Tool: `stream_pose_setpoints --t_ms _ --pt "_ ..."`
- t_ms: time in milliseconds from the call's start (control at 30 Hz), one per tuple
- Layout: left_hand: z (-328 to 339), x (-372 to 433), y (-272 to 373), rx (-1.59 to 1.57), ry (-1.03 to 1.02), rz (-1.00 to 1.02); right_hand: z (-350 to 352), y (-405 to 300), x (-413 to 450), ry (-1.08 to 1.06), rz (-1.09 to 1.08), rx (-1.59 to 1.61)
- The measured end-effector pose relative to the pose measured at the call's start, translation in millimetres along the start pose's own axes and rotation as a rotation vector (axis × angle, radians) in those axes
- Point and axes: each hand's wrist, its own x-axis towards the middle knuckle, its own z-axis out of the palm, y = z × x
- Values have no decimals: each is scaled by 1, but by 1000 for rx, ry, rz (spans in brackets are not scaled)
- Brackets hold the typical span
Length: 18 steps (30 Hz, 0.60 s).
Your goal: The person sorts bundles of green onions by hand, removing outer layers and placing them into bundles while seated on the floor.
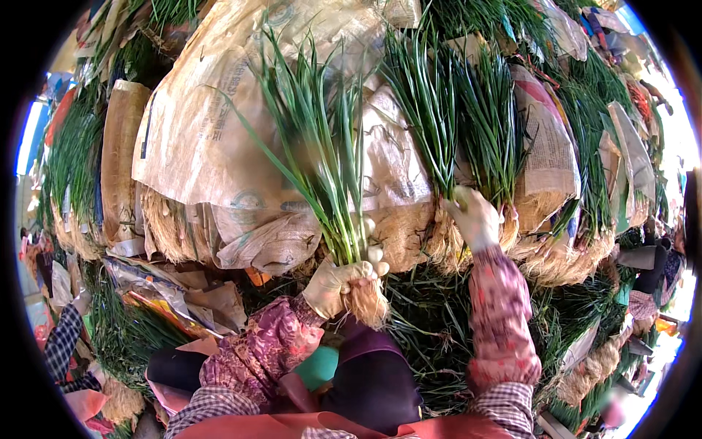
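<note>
My left hand, in a pale thin glove, is wrapped around the lower stems of a bunch of green onion-like plants. Its long leaves fan upward and away from me, and its pale, stringy roots hang below my fingers. Over to the right, my right hand, also gloved, is at the stem bases of other leafy bunches lying on the pile. Its fingers are bent against the stems; whether they grip any is hidden. Both forearms wear patterned sleeve covers.
A large woven plastic sack bearing print covers the heap before me, with roots showing under its edge. Loose green leaves litter the ground near my knees. Paper-wrapped bundles stand at the right. A co-worker's checked sleeve shows at left.
</note>
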Motion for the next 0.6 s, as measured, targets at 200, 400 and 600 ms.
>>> stream_pose_setpoints --t_ms 200,400,600 --pt "-11 -6 15 68 -11 -81 -12 -25 10 -102 85 632" --pt "-3 3 5 282 138 -274 26 -64 -49 -403 66 1172" --pt "8 4 2 41 -74 -116 -8 -4 -34 258 244 1570"
